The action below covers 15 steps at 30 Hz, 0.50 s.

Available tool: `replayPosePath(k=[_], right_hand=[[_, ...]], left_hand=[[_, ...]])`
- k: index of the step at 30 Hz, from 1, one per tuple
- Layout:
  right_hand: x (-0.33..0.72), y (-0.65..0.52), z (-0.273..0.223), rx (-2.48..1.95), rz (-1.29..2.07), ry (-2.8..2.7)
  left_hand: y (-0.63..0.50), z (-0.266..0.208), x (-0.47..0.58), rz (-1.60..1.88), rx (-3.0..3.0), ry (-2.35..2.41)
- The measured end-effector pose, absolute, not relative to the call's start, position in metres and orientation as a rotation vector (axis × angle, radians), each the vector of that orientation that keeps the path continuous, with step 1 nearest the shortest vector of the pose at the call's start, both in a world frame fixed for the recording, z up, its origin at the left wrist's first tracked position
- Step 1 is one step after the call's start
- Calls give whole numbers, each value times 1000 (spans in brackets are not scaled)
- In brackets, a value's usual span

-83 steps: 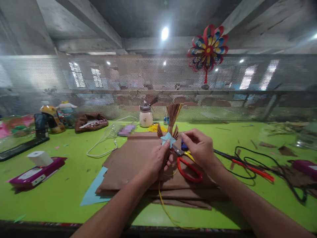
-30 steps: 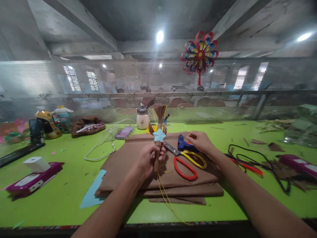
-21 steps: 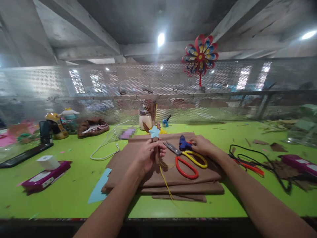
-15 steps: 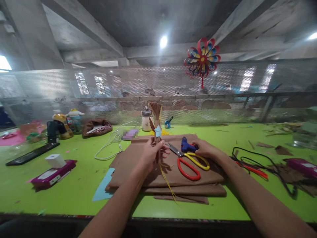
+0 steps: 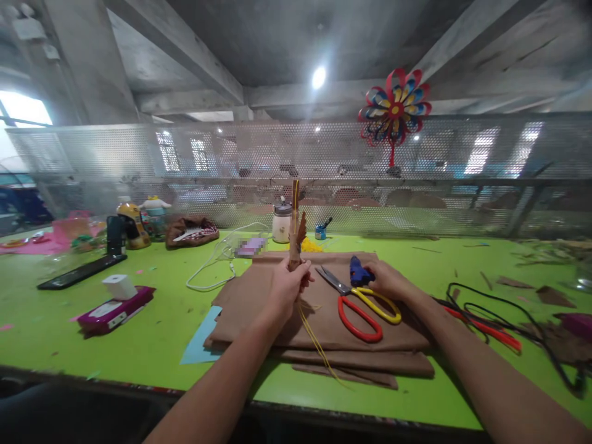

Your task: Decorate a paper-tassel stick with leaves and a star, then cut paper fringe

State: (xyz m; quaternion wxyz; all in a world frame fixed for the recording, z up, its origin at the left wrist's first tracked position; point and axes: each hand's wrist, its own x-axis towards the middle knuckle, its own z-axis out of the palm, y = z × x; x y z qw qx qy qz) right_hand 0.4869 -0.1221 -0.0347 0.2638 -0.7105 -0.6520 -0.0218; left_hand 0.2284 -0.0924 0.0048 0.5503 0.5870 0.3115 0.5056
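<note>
My left hand is closed around the lower end of a slim brown paper craft. The craft stands upright, with a jagged brown leaf on its right side and yellow strands along it; more yellow strings trail below my hand. My right hand has its fingers closed on a blue glue gun lying on the folded brown paper. Between my hands lie scissors with one red and one yellow handle loop, blades slightly apart, pointing up-left.
A light blue sheet pokes out from under the brown paper. On the left are a purple power strip, a black phone stand and a white cable. Black cord and red-handled pliers lie right. A mesh screen stands behind.
My left hand has turned the craft, so its fanned top shows edge-on and its light blue flower is out of sight. My right hand stays at the glue gun. The view has swung slightly left.
</note>
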Motion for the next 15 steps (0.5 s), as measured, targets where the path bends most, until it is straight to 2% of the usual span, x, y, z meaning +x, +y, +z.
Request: replayPosePath(k=[5, 6, 10, 12, 15], right_hand=[[484, -141, -2, -1840, -58, -1507], [479, -147, 6, -1755, -7, -1454], [450, -176, 31, -1214, 576, -1556], [434, -187, 37, -1091, 672, -1624], [419, -194, 39, -1085, 645, -1707]], left_hand=[[-93, 7, 226, 1154, 1230, 666], [-93, 7, 226, 1136, 1201, 659], [-92, 7, 228, 1099, 1153, 655], [-93, 6, 228, 1109, 1160, 659], [-96, 6, 228, 1113, 1194, 652]])
